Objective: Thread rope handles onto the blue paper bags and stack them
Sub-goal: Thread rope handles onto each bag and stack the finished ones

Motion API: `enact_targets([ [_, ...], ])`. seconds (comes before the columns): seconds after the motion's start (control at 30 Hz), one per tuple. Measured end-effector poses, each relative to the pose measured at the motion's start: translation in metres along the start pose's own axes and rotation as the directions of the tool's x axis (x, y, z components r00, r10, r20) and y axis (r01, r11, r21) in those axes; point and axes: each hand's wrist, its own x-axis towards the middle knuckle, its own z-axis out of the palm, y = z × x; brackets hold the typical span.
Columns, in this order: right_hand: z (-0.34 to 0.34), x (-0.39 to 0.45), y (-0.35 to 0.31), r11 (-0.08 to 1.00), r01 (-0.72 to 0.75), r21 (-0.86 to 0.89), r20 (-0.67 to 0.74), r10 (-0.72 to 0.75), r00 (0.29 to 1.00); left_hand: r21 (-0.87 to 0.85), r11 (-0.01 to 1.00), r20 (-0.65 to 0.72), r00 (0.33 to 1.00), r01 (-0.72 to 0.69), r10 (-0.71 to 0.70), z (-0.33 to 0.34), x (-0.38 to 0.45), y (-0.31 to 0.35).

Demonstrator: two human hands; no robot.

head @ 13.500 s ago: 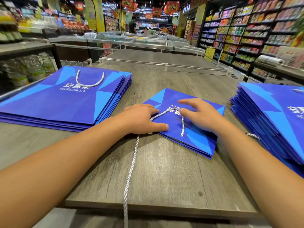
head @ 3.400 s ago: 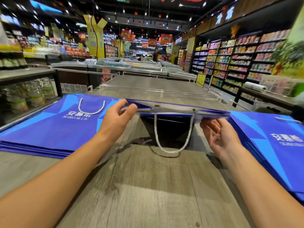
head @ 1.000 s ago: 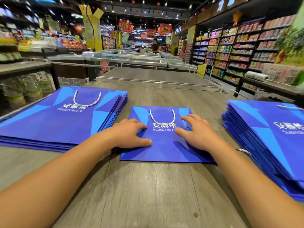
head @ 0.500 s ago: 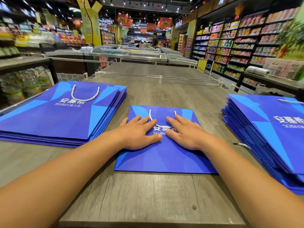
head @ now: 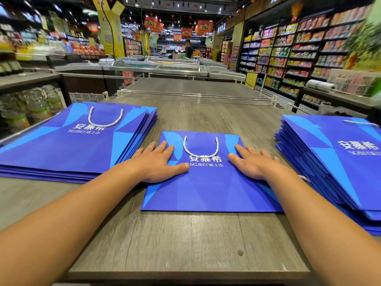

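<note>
The flat blue paper bag with white printed lettering (head: 208,182) lies face-up in the middle of the grey wood-grain surface (head: 185,244), its white twisted rope handle (head: 201,148) now fully uncovered in a neat loop just above the lettering. Half a second ago both hands lay close together over that handle; they have since slid apart toward the bag's side edges. The left hand (head: 158,162) and the right hand (head: 253,162) each rest palm-down with the grip spread, fingers straight, pressing the paper and holding nothing. This reads as a final smoothing stroke, so the threading on this bag looks done and it is likely ready to be moved onto a stack. The pile of matching blue bags with a rope handle on top (head: 78,141) sits just beside the bag's left edge, near the left hand. The second pile of blue bags on the right (head: 338,162) crowds the right wrist, with a loose bit of white rope (head: 304,178) showing at the gap. The surface's near edge is well apart from the bag, and open surface runs ahead to a clear rail (head: 198,96), so there is room to lift and swing leftward.
</note>
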Motion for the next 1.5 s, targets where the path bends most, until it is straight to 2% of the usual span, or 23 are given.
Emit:
enact_targets([
  [0.13, 0.001, 0.003, -0.004, 0.998, 0.048, 0.040, -0.076, -0.045, 0.996, -0.002, 1.000, -0.006, 1.000, -0.006, 0.006, 0.000, 0.001, -0.001],
  [0.2, -0.002, 0.001, -0.003, 0.976, 0.133, 0.174, -0.144, -0.108, 0.984, -0.011, 1.000, -0.008, 1.000, -0.013, 0.013, 0.000, 0.001, -0.001],
  [0.3, -0.009, -0.007, -0.005, 0.809, 0.265, 0.525, -0.311, -0.107, 0.944, -0.023, 1.000, -0.019, 1.000, -0.020, 0.020, 0.000, 0.000, -0.003],
  [0.4, -0.012, -0.008, -0.005, 0.626, 0.307, 0.717, -0.380, -0.019, 0.925, -0.064, 0.997, -0.039, 0.999, -0.030, 0.028, 0.000, 0.000, -0.003],
  [0.5, -0.014, -0.007, -0.004, 0.506, 0.295, 0.811, -0.361, 0.035, 0.932, -0.130, 0.989, -0.103, 0.993, -0.065, 0.051, -0.001, 0.001, -0.004],
  [0.6, -0.017, -0.006, -0.002, 0.461, 0.375, 0.804, -0.470, 0.106, 0.876, -0.311, 0.942, -0.233, 0.971, -0.127, 0.054, -0.001, 0.002, -0.002],
  [0.7, -0.022, -0.005, 0.001, 0.428, 0.510, 0.747, -0.629, 0.203, 0.751, -0.524, 0.830, -0.410, 0.911, -0.189, -0.051, -0.007, 0.002, 0.001],
  [0.73, -0.023, -0.006, 0.001, 0.428, 0.542, 0.723, -0.668, 0.231, 0.708, -0.612, 0.768, -0.431, 0.894, -0.191, -0.121, -0.008, 0.004, 0.001],
  [0.8, -0.023, -0.008, 0.001, 0.411, 0.586, 0.699, -0.706, 0.267, 0.656, -0.798, 0.578, -0.363, 0.902, -0.171, -0.234, -0.011, 0.005, 0.000],
  [0.87, -0.021, -0.009, 0.000, 0.394, 0.604, 0.693, -0.716, 0.274, 0.642, -0.895, 0.402, -0.314, 0.912, -0.191, -0.264, -0.008, 0.006, -0.002],
  [0.97, -0.018, -0.011, -0.005, 0.434, 0.563, 0.703, -0.695, 0.252, 0.674, -0.909, 0.310, -0.372, 0.877, -0.277, -0.306, -0.012, 0.002, -0.003],
  [1.07, -0.012, -0.012, -0.013, 0.484, 0.441, 0.756, -0.586, 0.200, 0.785, -0.866, 0.347, -0.480, 0.794, -0.361, -0.373, -0.028, -0.006, -0.004],
  [1.13, -0.005, -0.015, -0.026, 0.436, 0.384, 0.814, -0.475, 0.117, 0.872, -0.842, 0.397, -0.520, 0.746, -0.365, -0.416, -0.038, -0.013, -0.013],
  [1.17, -0.003, -0.016, -0.033, 0.432, 0.378, 0.819, -0.449, 0.072, 0.891, -0.831, 0.431, -0.533, 0.725, -0.351, -0.437, -0.042, -0.014, -0.021],
  [1.33, -0.008, -0.028, -0.086, 0.459, 0.456, 0.762, -0.495, -0.040, 0.868, -0.759, 0.619, -0.580, 0.641, -0.202, -0.503, -0.059, -0.029, -0.074],
  [1.5, -0.005, -0.045, -0.157, 0.541, 0.501, 0.675, -0.507, -0.152, 0.848, -0.631, 0.775, -0.620, 0.604, -0.004, -0.501, -0.071, -0.050, -0.137],
])
